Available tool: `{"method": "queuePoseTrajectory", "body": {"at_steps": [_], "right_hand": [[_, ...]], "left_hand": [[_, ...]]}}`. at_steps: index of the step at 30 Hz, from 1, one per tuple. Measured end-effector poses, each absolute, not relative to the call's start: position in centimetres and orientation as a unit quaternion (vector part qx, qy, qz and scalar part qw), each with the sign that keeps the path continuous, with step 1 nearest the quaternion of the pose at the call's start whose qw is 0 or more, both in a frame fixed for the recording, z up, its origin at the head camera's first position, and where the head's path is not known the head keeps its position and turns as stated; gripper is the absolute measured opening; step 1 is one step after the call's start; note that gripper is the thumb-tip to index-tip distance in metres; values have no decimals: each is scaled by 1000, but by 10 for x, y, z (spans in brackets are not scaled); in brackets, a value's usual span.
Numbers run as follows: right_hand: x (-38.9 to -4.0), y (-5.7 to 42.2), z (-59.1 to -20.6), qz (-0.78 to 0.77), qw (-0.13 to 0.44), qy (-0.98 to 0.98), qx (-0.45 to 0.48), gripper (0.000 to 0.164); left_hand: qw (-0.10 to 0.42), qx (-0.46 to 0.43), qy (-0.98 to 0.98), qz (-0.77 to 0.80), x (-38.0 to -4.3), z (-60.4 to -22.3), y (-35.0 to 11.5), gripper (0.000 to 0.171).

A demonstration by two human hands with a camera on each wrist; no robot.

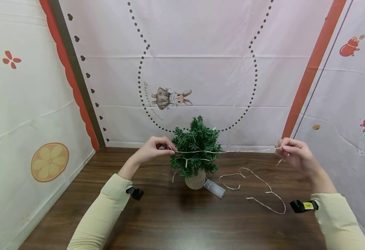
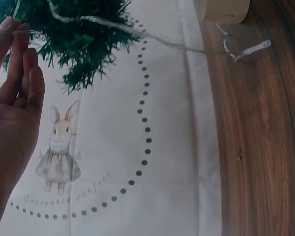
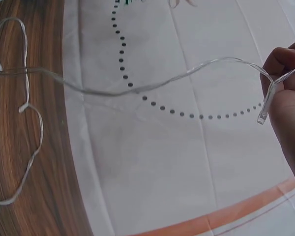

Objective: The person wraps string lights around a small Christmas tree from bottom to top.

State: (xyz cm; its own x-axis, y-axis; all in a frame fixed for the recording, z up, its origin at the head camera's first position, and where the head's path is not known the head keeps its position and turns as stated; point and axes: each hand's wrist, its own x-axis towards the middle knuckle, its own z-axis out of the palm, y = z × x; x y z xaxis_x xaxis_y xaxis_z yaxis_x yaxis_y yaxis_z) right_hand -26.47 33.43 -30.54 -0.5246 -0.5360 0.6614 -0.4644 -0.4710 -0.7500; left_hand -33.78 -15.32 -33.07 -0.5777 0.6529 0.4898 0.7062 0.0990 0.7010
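Note:
A small green artificial Christmas tree (image 1: 197,144) stands upright in a pale round pot (image 1: 195,181). My left hand (image 1: 157,148) is at the tree's left side, pinching the clear wire of a string of fairy lights (image 1: 205,151) between thumb and fingers. From there the wire runs nearly straight across the front of the tree to my right hand (image 1: 296,154), out in the air to the right, which pinches it too. A small clear bulb (image 3: 266,105) hangs by the right fingertips. Another stretch of wire with a bulb (image 1: 186,162) lies lower on the branches.
A clear battery box (image 1: 214,188) lies on the dark wooden table (image 1: 182,218), right beside the pot. The loose end of the light string (image 1: 271,193) curls over the tabletop farther right. Behind stands a printed cloth backdrop (image 1: 201,76) with a rabbit figure.

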Motion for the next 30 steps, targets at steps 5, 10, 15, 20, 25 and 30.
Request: {"method": "queuePoseTrajectory", "body": {"at_steps": [5,10,15,20,25,30], "right_hand": [[-263,346,-304,-730,16,518,-445,54],[-263,361,-301,-722,12,534,-441,51],[-262,373,-297,-709,0,543,-450,47],[-256,383,-291,-701,-9,569,-430,45],[-253,385,-283,-699,-9,582,-415,43],[-253,382,-276,-705,-13,578,-411,41]], "left_hand": [[28,-448,-752,-484,-334,-331,-145,10],[19,-447,-754,-481,-327,-325,-140,10],[15,-444,-755,-482,-314,-315,-140,8],[2,-434,-765,-475,-309,-312,-140,10],[11,-417,-781,-465,-304,-303,-141,15],[101,-376,-788,-478,-301,-282,-132,11]]}}
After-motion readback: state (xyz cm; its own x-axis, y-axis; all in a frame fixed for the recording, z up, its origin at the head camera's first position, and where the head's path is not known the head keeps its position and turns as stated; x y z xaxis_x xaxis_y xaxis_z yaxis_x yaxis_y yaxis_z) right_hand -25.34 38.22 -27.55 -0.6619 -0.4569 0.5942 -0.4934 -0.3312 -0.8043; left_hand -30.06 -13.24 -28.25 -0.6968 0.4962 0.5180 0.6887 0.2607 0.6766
